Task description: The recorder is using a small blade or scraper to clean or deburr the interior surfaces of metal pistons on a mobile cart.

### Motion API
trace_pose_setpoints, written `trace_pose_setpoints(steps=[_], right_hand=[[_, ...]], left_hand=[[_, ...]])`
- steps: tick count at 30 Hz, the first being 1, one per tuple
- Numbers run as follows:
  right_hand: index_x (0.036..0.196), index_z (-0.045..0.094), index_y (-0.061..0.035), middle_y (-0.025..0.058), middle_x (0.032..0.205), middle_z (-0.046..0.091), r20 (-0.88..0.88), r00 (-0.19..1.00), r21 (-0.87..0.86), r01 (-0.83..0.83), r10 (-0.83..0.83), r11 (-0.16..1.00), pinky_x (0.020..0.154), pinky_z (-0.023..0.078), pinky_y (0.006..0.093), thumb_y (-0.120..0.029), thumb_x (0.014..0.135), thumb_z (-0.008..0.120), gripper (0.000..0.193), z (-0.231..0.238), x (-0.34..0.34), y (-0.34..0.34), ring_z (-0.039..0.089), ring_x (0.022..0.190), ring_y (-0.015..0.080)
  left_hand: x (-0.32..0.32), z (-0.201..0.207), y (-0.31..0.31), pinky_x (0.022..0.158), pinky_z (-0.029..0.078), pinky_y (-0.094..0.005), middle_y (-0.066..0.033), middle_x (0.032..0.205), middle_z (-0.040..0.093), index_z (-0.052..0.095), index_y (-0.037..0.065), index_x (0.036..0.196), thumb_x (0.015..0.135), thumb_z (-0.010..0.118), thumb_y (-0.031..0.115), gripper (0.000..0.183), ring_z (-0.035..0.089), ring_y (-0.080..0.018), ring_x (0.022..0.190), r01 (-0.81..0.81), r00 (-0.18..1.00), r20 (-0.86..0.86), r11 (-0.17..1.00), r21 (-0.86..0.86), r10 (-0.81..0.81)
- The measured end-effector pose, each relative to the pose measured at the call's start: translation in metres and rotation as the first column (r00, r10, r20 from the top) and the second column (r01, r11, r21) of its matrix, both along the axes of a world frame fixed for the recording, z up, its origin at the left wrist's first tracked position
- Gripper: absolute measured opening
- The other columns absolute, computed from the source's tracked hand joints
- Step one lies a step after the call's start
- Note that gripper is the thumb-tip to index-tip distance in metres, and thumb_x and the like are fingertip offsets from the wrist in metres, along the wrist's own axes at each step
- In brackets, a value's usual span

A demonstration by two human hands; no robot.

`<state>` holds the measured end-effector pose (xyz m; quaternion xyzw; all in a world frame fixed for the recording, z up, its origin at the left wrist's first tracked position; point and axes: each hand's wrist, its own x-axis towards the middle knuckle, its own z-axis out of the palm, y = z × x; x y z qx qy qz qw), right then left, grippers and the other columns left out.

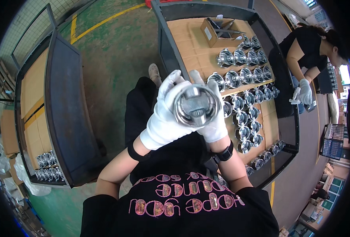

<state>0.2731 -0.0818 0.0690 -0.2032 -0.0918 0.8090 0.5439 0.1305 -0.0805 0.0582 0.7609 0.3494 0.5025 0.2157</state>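
A green floor (115,59) with yellow lines lay beneath everything; on it stood two dark metal carts. The surface (190,47) of the right cart was lined with cardboard and carried rows of shiny metal parts (246,91) (all much alike, round and cup-shaped), with a small open cardboard box (218,31) at its far end; the left cart (62,114) held a few more such pieces (46,166) low at its near corner. A co-worker (309,51) in black stood at the far right of the surface, a white-gloved hand resting at its edge. Both of the person's hands wore white gloves; the left hand (163,118) and the right hand (216,122) were curled closed around one round metal part (196,104), lifted above the lap, just beside the surface's near edge, its hollow face turned toward the camera.
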Motion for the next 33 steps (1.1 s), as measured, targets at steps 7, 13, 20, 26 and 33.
trace_pose_setpoints(steps=[7, 13, 20, 26, 33], right_hand=[[0.145, 0.030, -0.0033, 0.0177, 0.137, 0.048, 0.221, 0.975, 0.119, -0.006, -0.021, 0.993, 0.105, 0.039, 0.0377, -0.046, 0.100, 0.037, 0.062, 0.017, 0.003, -0.006, 0.049, 0.122, 0.0248], [0.143, 0.033, -0.0019, 0.0160, 0.133, 0.050, 0.197, 0.980, 0.031, 0.004, -0.010, 0.999, 0.104, 0.039, 0.0368, -0.041, 0.101, 0.037, 0.057, -0.006, 0.009, -0.005, 0.051, 0.119, 0.0227], [0.131, 0.050, 0.0007, 0.0071, 0.101, 0.066, 0.940, 0.266, 0.238, -0.060, -0.215, 0.969, 0.070, 0.051, 0.0257, -0.016, 0.097, 0.052, 0.038, -0.020, 0.051, -0.009, 0.062, 0.084, 0.0135], [0.129, 0.056, -0.0061, -0.0001, 0.089, 0.066, 0.958, 0.271, 0.161, -0.250, -0.091, 0.955, 0.069, 0.047, 0.0171, -0.011, 0.090, 0.060, 0.039, 0.005, 0.050, -0.011, 0.052, 0.074, -0.0016], [0.113, 0.056, -0.0050, 0.0047, 0.070, 0.064, 0.924, 0.382, 0.028, -0.031, -0.014, 0.999, 0.039, 0.040, 0.0222, -0.017, 0.092, 0.054, 0.024, -0.033, 0.094, 0.090, 0.049, 0.043, 0.0057]], left_hand=[[-0.003, -0.021, 0.003, 0.108, 0.035, -0.0460, -0.0199, 0.141, 0.035, 0.041, 0.008, 0.131, 0.052, 0.091, 0.022, 0.095, 0.033, -0.0367, 0.134, 0.059, 0.995, 0.086, 0.998, -0.023, -0.057], [-0.004, -0.011, 0.003, 0.106, 0.038, -0.0441, -0.0193, 0.138, 0.039, 0.042, 0.007, 0.129, 0.047, 0.093, 0.023, 0.097, 0.040, -0.0342, 0.130, 0.112, 0.993, 0.056, 0.991, -0.076, -0.107], [0.000, 0.005, 0.004, 0.099, 0.045, -0.0402, -0.0206, 0.133, 0.045, 0.046, 0.004, 0.123, 0.052, 0.090, 0.017, 0.085, 0.050, -0.0357, 0.121, -0.023, 0.998, 0.057, 0.986, -0.166, 0.033], [0.002, -0.002, 0.010, 0.099, 0.045, -0.0412, -0.0195, 0.131, 0.046, 0.045, 0.005, 0.128, 0.058, 0.086, 0.008, 0.081, 0.050, -0.0373, 0.120, 0.103, 0.989, -0.107, 0.994, 0.029, -0.100], [-0.020, 0.004, -0.001, 0.106, 0.038, -0.0420, -0.0160, 0.140, 0.040, 0.035, 0.002, 0.140, 0.073, 0.078, 0.007, 0.080, 0.044, -0.0293, 0.128, -0.097, 0.995, -0.055, 0.946, -0.310, 0.084]])
